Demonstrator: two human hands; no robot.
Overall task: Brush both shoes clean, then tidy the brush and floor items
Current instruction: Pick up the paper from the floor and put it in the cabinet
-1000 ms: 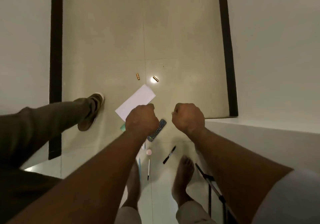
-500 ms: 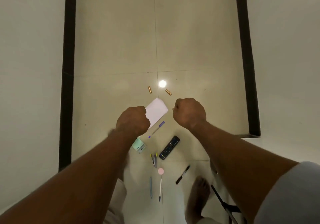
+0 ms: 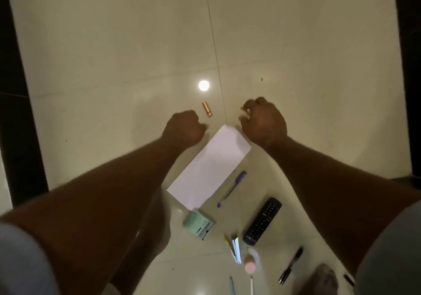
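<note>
They've bent lower now, left hand (image 3: 183,129) still a closed fist beside the gold battery (image 3: 206,109) on the floor (image 3: 114,66), right hand (image 3: 264,121) loosened over the other, grip unclear; tidying looks underway.

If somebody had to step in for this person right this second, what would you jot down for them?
The left hand is curled into a fist above the floor, with nothing visible in it.
The right hand has its fingers curled down beside the white paper; I cannot tell whether it holds anything.
Lying on the floor: gold cylinder, purple pen, remote, green box, stapler, black marker.
Done: unclear, since no shoes or brush are in view.
Left: gather up the floor items.
</note>
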